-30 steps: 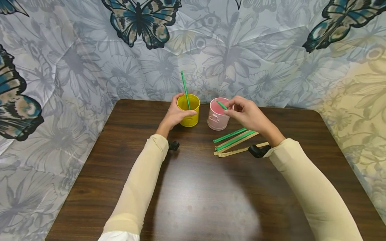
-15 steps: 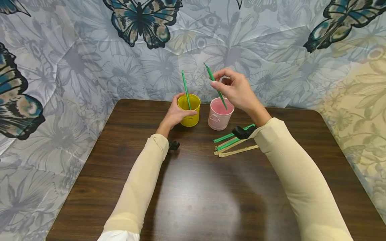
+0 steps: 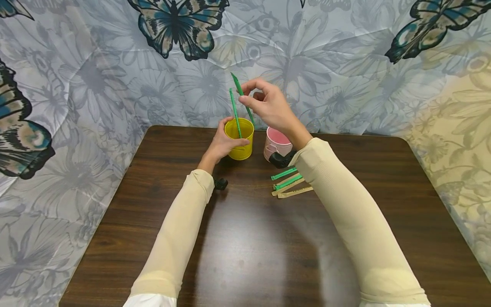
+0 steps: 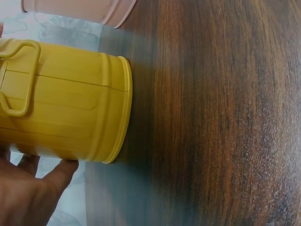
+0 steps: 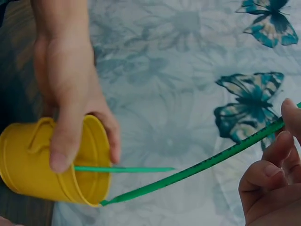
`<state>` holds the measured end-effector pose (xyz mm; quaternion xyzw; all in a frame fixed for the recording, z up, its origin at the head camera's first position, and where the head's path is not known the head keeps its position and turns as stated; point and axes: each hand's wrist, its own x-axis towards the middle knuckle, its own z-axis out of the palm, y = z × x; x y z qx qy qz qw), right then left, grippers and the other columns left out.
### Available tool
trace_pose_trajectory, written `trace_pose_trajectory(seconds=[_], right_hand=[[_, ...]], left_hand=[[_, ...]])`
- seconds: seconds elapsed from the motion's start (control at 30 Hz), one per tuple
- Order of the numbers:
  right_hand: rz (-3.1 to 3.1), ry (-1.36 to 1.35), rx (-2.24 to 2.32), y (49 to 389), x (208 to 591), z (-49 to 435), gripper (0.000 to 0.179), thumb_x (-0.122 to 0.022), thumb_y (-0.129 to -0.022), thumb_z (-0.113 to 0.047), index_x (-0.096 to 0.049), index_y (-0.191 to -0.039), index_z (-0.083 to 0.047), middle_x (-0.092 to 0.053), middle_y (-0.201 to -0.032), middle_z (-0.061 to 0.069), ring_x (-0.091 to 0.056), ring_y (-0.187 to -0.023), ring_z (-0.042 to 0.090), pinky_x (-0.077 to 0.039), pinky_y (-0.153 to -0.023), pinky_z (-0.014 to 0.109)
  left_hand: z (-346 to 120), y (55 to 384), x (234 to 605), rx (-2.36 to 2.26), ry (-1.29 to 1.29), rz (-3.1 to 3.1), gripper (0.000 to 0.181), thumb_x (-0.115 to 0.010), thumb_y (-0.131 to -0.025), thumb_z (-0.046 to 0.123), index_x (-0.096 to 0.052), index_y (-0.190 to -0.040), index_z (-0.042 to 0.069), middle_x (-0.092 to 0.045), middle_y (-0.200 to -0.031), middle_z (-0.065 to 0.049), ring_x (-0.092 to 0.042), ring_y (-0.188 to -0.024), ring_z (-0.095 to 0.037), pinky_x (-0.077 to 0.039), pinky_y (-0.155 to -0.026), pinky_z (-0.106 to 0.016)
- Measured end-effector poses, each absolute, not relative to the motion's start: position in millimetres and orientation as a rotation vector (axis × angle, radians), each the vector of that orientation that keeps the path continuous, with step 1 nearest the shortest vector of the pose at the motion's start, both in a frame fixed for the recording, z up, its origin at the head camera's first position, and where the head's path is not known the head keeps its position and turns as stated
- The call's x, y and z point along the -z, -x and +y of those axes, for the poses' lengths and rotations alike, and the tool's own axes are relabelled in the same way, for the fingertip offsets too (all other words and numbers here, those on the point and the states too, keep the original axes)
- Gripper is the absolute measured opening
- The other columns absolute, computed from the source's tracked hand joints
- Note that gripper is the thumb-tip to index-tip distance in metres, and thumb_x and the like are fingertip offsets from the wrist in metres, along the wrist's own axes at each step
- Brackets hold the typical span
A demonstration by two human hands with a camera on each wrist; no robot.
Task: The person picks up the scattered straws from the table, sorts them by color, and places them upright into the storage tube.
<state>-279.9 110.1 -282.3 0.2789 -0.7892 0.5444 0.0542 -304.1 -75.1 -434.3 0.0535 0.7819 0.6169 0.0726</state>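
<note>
My left hand [image 3: 221, 146] grips the small yellow metal bucket [image 3: 241, 152], thumb at the near rim and fingers round the far side. The bucket stands upright on the table, and one slim green straw [image 3: 234, 110] leans up out of it. My right hand [image 3: 271, 107] pinches another green straw [image 5: 188, 172] between thumb and fingertips above the yellow bucket. That straw has dark print along it and a flattened end, like a paper-wrapped one. In the right wrist view its lower end is at the bucket's rim; whether it touches I cannot tell.
A pink bucket [image 3: 273, 145] stands right of the yellow one, partly behind my right wrist. In front of it lie green straws [image 3: 287, 182] and tan straws [image 3: 295, 192], partly hidden by my sleeve. A butterfly-print cloth [image 3: 207, 85] hangs behind the dark wooden table [image 3: 245, 256].
My right hand has lifted the green straw from near the pink bucket, turned it more upright and carried it left over the yellow bucket. The left hand has stayed in place.
</note>
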Motion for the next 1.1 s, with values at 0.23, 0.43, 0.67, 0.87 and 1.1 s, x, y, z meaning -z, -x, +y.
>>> trace_pose_trajectory(seconds=[0.23, 0.43, 0.67, 0.87, 1.1], right_hand=[[-2.463, -0.854, -1.634, 287.1, 301.4, 98.4, 0.020, -0.066, -0.100, -0.020, -0.068, -0.116, -0.009, -0.064, -0.108, -0.002, -0.047, -0.061, 0.015, -0.042, -0.065, 0.024], [-2.481, -0.747, -1.687, 294.8, 319.7, 99.0, 0.020, -0.066, -0.100, -0.019, -0.067, -0.115, -0.006, -0.063, -0.106, 0.001, -0.053, -0.067, 0.017, -0.047, -0.068, 0.024], [-2.521, -0.607, -1.703, 302.2, 339.7, 99.1, 0.021, -0.066, -0.100, -0.020, -0.066, -0.113, -0.004, -0.061, -0.105, 0.003, -0.056, -0.085, 0.023, -0.048, -0.071, 0.024], [-2.610, -0.471, -1.613, 303.7, 351.1, 97.6, 0.019, -0.065, -0.100, -0.019, -0.064, -0.112, -0.004, -0.061, -0.107, 0.008, -0.059, -0.093, 0.022, -0.050, -0.074, 0.022], [-2.690, -0.395, -1.532, 306.4, 356.6, 98.8, 0.021, -0.064, -0.101, -0.018, -0.062, -0.115, -0.003, -0.063, -0.114, 0.013, -0.060, -0.106, 0.027, -0.051, -0.078, 0.025]], left_hand=[[-75.2, 304.1, 434.8, -1.858, -0.171, 2.330, 0.099, -0.088, -0.078, 0.038, -0.025, -0.155, 0.029, -0.035, -0.157, -0.007, -0.044, -0.137, -0.028, -0.036, -0.121, -0.046], [-74.5, 305.6, 436.8, -1.869, -0.157, 2.342, 0.098, -0.089, -0.078, 0.034, -0.027, -0.153, 0.029, -0.035, -0.156, -0.007, -0.044, -0.137, -0.027, -0.037, -0.120, -0.046], [-73.9, 306.3, 436.8, -1.879, -0.150, 2.343, 0.099, -0.089, -0.077, 0.032, -0.027, -0.154, 0.029, -0.032, -0.159, -0.007, -0.043, -0.138, -0.027, -0.037, -0.120, -0.046], [-74.3, 305.7, 437.4, -1.864, -0.147, 2.354, 0.100, -0.089, -0.077, 0.033, -0.026, -0.154, 0.029, -0.037, -0.155, -0.008, -0.046, -0.135, -0.028, -0.039, -0.119, -0.045], [-74.7, 304.1, 434.9, -1.853, -0.156, 2.368, 0.101, -0.089, -0.077, 0.034, -0.025, -0.155, 0.028, -0.037, -0.156, -0.009, -0.045, -0.136, -0.028, -0.040, -0.118, -0.047]])
